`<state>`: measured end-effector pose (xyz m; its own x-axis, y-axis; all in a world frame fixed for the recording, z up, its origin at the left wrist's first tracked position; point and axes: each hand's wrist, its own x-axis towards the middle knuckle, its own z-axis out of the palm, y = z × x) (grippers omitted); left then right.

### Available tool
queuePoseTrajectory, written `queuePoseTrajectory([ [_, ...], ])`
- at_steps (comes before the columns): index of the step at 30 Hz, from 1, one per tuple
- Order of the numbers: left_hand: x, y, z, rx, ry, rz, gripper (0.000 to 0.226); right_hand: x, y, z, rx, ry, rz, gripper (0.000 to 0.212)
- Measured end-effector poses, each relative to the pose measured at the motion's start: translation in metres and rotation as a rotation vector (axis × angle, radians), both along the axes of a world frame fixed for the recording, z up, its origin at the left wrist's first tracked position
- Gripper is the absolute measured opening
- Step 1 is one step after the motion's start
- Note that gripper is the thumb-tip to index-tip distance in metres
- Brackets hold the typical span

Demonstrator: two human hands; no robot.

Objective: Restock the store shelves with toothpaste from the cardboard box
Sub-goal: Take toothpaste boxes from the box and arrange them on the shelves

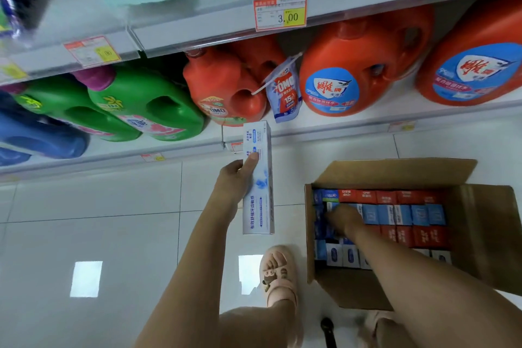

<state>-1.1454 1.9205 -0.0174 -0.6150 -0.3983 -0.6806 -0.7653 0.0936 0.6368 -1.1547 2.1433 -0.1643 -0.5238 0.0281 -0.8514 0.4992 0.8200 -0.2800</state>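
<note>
Beside the detergent shelf [339, 126], we are clamping our left hand [236, 178] round one toothpaste carton [260, 192], upright for shelving, while our right hand [343, 219] is hovering over packs [404, 215] at the left edge of the cardboard box [480, 220], grip blurred, cannot tell.

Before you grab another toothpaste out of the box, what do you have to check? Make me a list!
1. Left hand grips the white toothpaste box: ok.
2. Cardboard box flaps open: ok.
3. Packs inside it: ok, several rows.
4. Right hand has caught a pack: cannot tell, it is blurred.
5. Toothpaste shelf spot in view: not ok, only detergent bottles show.
</note>
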Motion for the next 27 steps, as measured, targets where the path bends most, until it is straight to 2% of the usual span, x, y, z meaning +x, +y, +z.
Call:
queuePoseTrajectory([
  [4, 0.003, 0.002, 0.005, 0.103, -0.001, 0.045, 0.043, 0.0, 0.0, 0.0, -0.027, 0.017, -0.06, 0.019],
  [8, 0.002, 0.005, 0.011, 0.308, 0.035, 0.265, 0.044, 0.001, -0.004, 0.004, -0.037, 0.05, -0.067, 0.015],
  [10, 0.001, 0.005, 0.011, 0.371, 0.102, 0.232, 0.051, 0.002, -0.006, 0.002, -0.014, 0.055, -0.092, 0.013],
  [12, -0.001, 0.006, 0.011, 0.374, 0.141, 0.155, 0.052, 0.002, -0.006, 0.0, 0.007, 0.073, -0.101, 0.023],
  [14, -0.003, 0.007, 0.01, 0.428, 0.154, 0.199, 0.043, 0.002, -0.005, 0.001, 0.011, 0.102, -0.085, 0.022],
  [16, -0.004, 0.005, 0.007, 0.554, 0.172, 0.321, 0.036, 0.001, -0.003, 0.001, 0.034, 0.124, -0.022, 0.013],
  [19, -0.005, 0.005, 0.008, 0.784, 0.255, 0.447, 0.047, -0.004, 0.0, 0.008, 0.059, 0.149, 0.043, 0.018],
  [22, -0.006, 0.004, 0.011, 0.931, 0.265, 0.457, 0.056, -0.011, 0.004, 0.025, 0.08, 0.133, 0.086, 0.022],
  [26, -0.009, 0.018, 0.021, 1.026, 0.242, 0.381, 0.087, -0.018, 0.018, 0.065, 0.133, 0.161, 0.119, 0.028],
  [27, -0.008, 0.024, 0.025, 1.037, 0.263, 0.374, 0.088, -0.02, 0.024, 0.078, 0.128, 0.17, 0.122, 0.03],
])
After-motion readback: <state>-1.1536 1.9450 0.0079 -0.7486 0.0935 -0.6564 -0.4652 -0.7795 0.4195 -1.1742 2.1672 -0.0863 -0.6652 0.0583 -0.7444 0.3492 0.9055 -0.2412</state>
